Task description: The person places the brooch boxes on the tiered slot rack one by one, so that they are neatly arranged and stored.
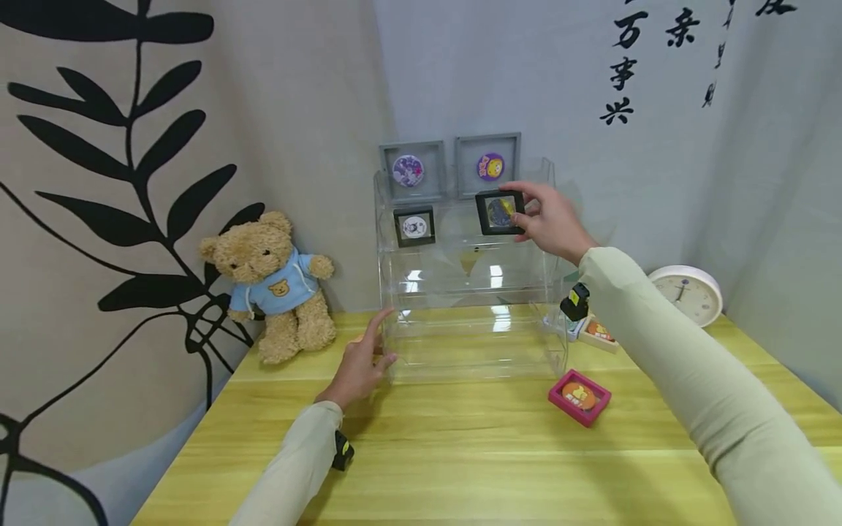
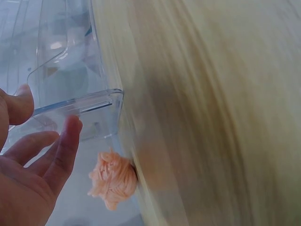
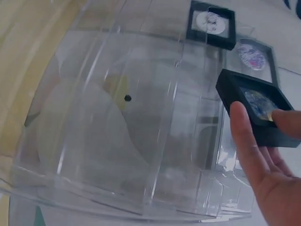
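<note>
Right hand (image 1: 554, 223) pinching black frame (image 1: 495, 212) by right edge; left hand (image 1: 357, 371) spread at clear rack (image 1: 470, 299).

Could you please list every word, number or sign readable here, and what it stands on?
"万事兴": on the pale backdrop, beneath a cut-off character.
"亲": on the backdrop, right of that.
Cut off or too small: the backdrop's remaining writing.
Too small to read: any markings on the purple badge, pink-framed badge, held black frame and clock.

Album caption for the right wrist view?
Right hand pinches a black-framed round badge by a clear tiered display stand.
</note>
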Available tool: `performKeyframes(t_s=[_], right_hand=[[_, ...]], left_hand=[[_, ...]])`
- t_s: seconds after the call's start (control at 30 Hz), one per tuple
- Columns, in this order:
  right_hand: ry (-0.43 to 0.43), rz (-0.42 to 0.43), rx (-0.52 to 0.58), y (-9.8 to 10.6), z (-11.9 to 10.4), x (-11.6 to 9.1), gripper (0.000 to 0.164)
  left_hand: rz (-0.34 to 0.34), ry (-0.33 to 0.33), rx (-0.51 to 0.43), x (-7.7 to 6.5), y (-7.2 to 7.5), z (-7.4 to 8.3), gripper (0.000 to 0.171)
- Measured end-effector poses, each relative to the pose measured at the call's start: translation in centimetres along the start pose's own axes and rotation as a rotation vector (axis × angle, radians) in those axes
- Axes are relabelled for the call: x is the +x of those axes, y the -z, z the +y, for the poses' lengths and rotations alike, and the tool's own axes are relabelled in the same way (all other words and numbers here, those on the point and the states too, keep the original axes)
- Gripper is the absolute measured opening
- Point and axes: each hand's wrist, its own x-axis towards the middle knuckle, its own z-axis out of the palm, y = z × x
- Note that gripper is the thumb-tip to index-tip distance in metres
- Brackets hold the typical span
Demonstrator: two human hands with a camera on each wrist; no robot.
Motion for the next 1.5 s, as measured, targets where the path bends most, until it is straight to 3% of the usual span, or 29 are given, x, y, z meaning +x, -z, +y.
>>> performKeyframes(t_s=[0.23,0.47,0.7,0.93,1.5], right_hand=[[0.067,0.02,-0.128,-0.8,-0.2,2.1,0.055],[0.091,0.039,-0.332,-1.8,-0.6,3.6,0.053],[0.1,0.046,-0.42,-2.8,-0.1,4.6,0.05],[0.118,0.042,-0.456,-4.2,0.8,4.7,0.048],[0.082,0.095,-0.421,-5.2,1.0,4.9,0.048]], left_hand=[[-0.004,0.0,0.004,0.0,0.0,0.2,0.089],[-0.008,0.007,-0.014,-0.1,0.1,0.3,0.088],[-0.005,-0.004,0.001,0.0,0.0,0.2,0.088],[-0.018,0.032,-0.006,-0.1,0.0,0.2,0.089],[-0.021,0.001,-0.011,0.0,0.0,-0.3,0.09]])
